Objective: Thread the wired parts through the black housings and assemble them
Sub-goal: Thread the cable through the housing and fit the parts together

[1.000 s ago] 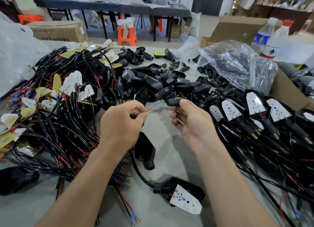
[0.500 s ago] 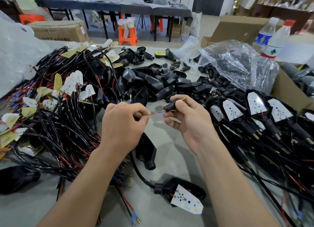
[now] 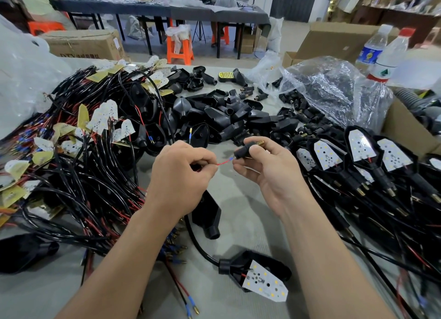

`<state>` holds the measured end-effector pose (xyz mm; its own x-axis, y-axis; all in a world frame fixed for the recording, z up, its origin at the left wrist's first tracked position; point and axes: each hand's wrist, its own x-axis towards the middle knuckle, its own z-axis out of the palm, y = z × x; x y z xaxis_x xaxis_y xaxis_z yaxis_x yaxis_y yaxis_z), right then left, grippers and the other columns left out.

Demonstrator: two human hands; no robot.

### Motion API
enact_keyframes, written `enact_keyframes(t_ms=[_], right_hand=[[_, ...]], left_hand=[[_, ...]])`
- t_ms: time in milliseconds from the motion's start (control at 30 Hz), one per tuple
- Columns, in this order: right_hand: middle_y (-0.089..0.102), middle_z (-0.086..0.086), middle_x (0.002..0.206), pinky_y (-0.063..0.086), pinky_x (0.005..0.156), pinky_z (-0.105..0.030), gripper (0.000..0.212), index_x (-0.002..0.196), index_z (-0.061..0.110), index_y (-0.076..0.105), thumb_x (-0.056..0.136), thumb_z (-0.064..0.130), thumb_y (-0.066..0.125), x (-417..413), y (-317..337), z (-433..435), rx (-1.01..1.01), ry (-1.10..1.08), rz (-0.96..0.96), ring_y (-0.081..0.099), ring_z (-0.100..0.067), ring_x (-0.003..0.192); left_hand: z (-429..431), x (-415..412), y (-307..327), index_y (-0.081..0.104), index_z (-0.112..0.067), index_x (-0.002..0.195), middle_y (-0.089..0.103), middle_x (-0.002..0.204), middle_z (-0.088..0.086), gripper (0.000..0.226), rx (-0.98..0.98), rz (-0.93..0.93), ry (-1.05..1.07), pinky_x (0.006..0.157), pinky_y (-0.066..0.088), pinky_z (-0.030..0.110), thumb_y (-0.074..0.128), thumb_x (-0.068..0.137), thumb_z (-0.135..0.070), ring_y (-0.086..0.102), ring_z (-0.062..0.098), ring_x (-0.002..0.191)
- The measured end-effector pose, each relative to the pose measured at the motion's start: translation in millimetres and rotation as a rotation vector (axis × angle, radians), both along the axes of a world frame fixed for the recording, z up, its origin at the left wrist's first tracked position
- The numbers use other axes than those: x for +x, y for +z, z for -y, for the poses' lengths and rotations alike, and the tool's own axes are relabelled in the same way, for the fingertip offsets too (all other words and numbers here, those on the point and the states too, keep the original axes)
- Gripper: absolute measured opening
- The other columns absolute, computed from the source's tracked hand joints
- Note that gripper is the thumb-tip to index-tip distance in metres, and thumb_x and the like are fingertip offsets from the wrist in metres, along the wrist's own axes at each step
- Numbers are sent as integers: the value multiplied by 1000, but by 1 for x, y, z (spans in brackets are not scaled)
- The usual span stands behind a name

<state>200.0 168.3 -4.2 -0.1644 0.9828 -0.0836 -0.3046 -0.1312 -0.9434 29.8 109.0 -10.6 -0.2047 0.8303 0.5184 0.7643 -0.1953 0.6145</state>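
The left hand (image 3: 177, 177) pinches the red wire (image 3: 223, 163) close behind its blue tip, likely to keep it stiff and aimed, while the right hand (image 3: 269, 170) grips the small black housing (image 3: 243, 152) above the table (image 3: 250, 225), open end turned to meet that tip

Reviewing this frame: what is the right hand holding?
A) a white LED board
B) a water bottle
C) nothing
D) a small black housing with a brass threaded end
D: the right hand grips a small black housing with a brass threaded end, while the left hand pinches a red wire whose blue tip points toward it.
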Motion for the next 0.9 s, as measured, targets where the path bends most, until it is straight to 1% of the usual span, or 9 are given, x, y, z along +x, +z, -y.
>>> enact_keyframes(t_ms=[200, 333, 400, 467, 533, 633, 700, 833, 900], right_hand=[[72, -14, 87, 60, 67, -31, 23, 104, 8, 67, 103, 0, 46, 1, 2, 1, -32, 67, -105, 69, -22, 67], [73, -12, 86, 58, 68, -31, 23, 109, 8, 67, 104, 3, 46, 4, 2, 1, -9, 143, -62, 66, -21, 69], [73, -11, 86, 57, 68, -30, 22, 107, 9, 68, 103, 2, 47, 3, 2, 2, 26, 135, -26, 65, -21, 70], [73, -12, 86, 56, 69, -29, 22, 105, 9, 68, 102, 0, 48, 4, 3, 2, 64, 104, 21, 63, -22, 72], [74, -14, 87, 55, 70, -29, 23, 104, 8, 68, 100, -2, 49, 2, 3, 3, 81, 118, 54, 62, -24, 74], [74, -14, 87, 55, 71, -30, 23, 103, 6, 67, 98, -5, 48, -4, 1, 7, 95, 147, 107, 60, -25, 75], [74, -13, 85, 56, 72, -31, 22, 103, 4, 67, 97, -6, 48, -6, 1, 7, 118, 130, 133, 61, -25, 75], [73, -12, 83, 58, 73, -29, 21, 106, 2, 67, 98, -5, 49, -10, -1, 9, 102, 130, 129, 62, -24, 75], [73, -11, 83, 58, 71, -27, 21, 108, 3, 66, 99, -4, 48, -12, -1, 9, 57, 120, 76, 64, -23, 73]], left_hand=[[0, 3, 0, 76, -32, 72, 61, 64, -18, 18, -39, -33, -22, 70, 39, 13, 83, 75, -16, 56, 9, 80], [0, 6, -2, 76, -31, 72, 64, 64, -17, 16, -76, 26, 4, 71, 48, 27, 84, 75, -18, 58, 7, 75], [0, 7, -2, 76, -29, 72, 67, 77, -25, 14, -93, 60, 9, 73, 49, 30, 84, 76, -18, 59, 7, 75], [-1, 8, -3, 74, -28, 71, 67, 69, -19, 14, -107, 64, 31, 74, 48, 30, 82, 77, -18, 59, 9, 77], [-1, 7, -5, 70, -28, 69, 64, 59, -10, 15, -122, -24, 92, 74, 45, 31, 78, 78, -19, 54, 12, 78], [-1, 6, -7, 68, -25, 67, 59, 58, -7, 16, -95, -136, 142, 74, 43, 32, 76, 75, -14, 50, 15, 73], [0, 8, -5, 71, -27, 68, 63, 58, -9, 16, -96, 7, 80, 73, 47, 27, 79, 76, -14, 56, 11, 69], [-1, 11, -4, 74, -31, 70, 68, 61, -17, 18, -117, 208, -7, 56, 43, 11, 83, 78, -17, 61, 3, 56], [-1, 12, -4, 76, -34, 80, 71, 69, -20, 13, -119, 249, -4, 64, 46, 11, 84, 79, -24, 64, -3, 67]])
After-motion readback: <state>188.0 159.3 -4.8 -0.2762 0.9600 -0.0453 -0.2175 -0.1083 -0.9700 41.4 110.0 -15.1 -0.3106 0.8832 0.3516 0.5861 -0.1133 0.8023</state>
